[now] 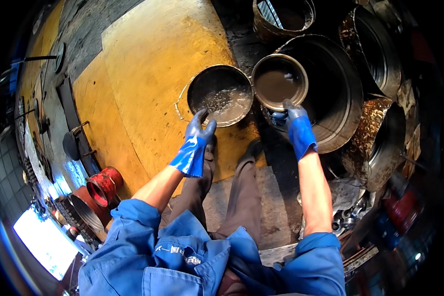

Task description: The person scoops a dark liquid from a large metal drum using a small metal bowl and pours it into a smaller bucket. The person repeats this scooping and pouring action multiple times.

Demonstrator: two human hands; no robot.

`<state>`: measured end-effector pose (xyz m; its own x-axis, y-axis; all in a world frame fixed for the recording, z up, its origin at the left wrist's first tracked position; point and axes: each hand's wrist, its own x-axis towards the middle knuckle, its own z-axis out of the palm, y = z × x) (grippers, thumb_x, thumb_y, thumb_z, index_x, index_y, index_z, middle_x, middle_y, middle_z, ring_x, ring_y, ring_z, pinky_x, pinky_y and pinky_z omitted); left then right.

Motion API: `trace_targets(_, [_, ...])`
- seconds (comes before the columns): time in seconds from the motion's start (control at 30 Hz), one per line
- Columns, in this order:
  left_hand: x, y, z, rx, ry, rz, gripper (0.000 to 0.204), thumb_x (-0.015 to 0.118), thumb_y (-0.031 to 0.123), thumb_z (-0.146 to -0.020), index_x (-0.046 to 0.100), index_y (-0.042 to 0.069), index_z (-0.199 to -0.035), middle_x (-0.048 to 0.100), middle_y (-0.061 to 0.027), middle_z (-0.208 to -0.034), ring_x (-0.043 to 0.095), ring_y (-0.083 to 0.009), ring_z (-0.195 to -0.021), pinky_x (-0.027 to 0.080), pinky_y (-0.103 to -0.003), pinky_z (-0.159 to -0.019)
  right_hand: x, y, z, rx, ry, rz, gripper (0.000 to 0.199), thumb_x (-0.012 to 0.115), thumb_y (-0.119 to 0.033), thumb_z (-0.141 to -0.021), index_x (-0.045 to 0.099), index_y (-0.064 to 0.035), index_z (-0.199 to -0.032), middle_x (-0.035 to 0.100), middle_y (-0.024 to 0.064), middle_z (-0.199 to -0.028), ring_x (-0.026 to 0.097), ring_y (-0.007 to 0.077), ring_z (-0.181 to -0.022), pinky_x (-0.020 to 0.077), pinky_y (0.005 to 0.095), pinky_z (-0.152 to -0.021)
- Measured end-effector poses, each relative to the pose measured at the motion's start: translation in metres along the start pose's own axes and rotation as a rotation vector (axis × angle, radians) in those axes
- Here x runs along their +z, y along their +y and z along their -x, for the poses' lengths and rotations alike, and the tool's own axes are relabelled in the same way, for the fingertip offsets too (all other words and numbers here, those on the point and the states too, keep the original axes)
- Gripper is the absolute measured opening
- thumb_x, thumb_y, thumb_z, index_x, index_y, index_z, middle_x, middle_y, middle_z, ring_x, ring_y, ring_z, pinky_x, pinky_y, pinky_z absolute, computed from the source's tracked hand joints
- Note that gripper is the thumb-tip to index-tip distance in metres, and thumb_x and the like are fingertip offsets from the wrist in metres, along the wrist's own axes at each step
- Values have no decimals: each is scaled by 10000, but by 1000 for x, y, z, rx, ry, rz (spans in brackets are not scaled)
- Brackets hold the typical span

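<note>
Blue gloves [188, 157] on: I have the left hand [201, 124] pinching the rim of a bucket [214, 82] left of the drum [348, 109], the right hand [296, 114] closed on a pot [306, 85] of brown liquid [277, 86] overlapping the drum's left edge. I'd move both slowly, level, against slopping.

Gloved left fingers [201, 114] touch a handled bucket [213, 78], while right fingers [287, 104] hold a smaller pail [279, 56] of brown liquid [276, 85].
</note>
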<state>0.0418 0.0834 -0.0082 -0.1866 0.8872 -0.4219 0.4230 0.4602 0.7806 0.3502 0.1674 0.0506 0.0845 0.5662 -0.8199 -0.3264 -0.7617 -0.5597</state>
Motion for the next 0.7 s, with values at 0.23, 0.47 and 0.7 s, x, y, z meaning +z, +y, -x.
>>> trace_targets(0.23, [-54, -76, 33, -140, 76, 110, 552, 691, 194, -848, 487, -46, -1301, 585, -200, -1270, 569, -266, -1186, 428, -357, -1026, 65, 69, -21, -55, 56, 207, 302, 549, -269, -955, 630, 11, -1031, 685, 119, -849, 668, 201, -637, 555, 311, -600])
trace_targets(0.47, [-78, -101, 45, -198, 86, 118, 537, 676, 185, -851, 487, -44, -1298, 596, -195, -1256, 579, -250, -1173, 435, -345, -1016, 99, 124, -52, -292, 159, 330, 286, 589, -238, -928, 630, 22, -1040, 680, 116, -848, 651, 197, -612, 533, 296, -533])
trace_targets(0.7, [-71, -107, 51, -176, 120, 135, 510, 681, 221, -829, 539, -27, -1252, 638, -193, -1187, 611, -278, -1129, 461, -362, -984, 68, 179, -121, -735, 404, 900, 244, 620, -187, -887, 657, -21, -1063, 691, 81, -801, 649, 205, -611, 516, 324, -570])
